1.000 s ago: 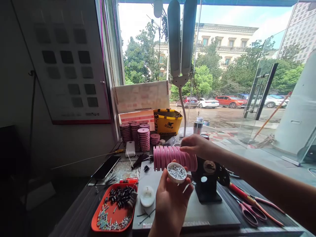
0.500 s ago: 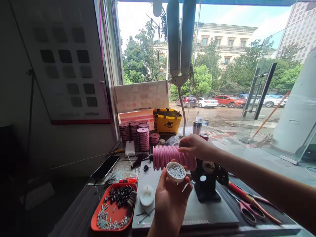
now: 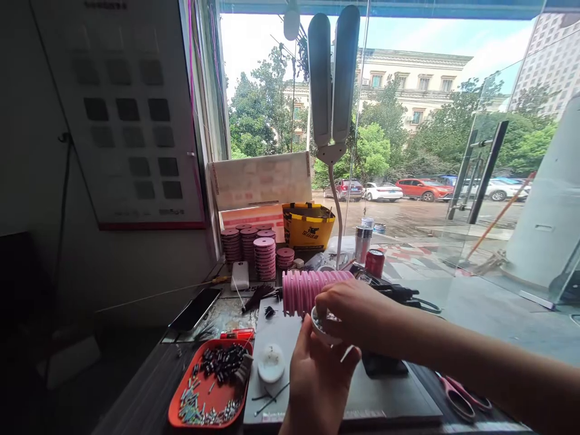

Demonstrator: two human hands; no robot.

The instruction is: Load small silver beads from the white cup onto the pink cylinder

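Note:
My left hand [image 3: 321, 377] holds up a small white bowl [image 3: 321, 332] from below, fingers curled around its side. Small whitish-grey pieces fill it, mostly covered now by my right hand [image 3: 357, 308]. The fingertips of that hand are bent together down into the bowl; whatever they pinch is hidden. Just behind both hands lies a pink ridged cylinder [image 3: 299, 293], mounted horizontally on a black stand [image 3: 385, 365], its right end blocked by my right hand. A white round dish [image 3: 270, 364] sits on the grey board [image 3: 394, 402] to the left.
An orange-red tray [image 3: 212, 386] with black parts and metal pins stands front left. Behind are a phone [image 3: 196, 309], stacked pink discs [image 3: 264, 260], a yellow bag [image 3: 308, 229], a lamp [image 3: 333, 175] and a red can [image 3: 374, 263]. Pink-handled scissors [image 3: 460, 399] lie right.
My right hand has come down from the top of the pink cylinder toward me, its fingers now inside the bowl. The left hand still holds the bowl in nearly the same place.

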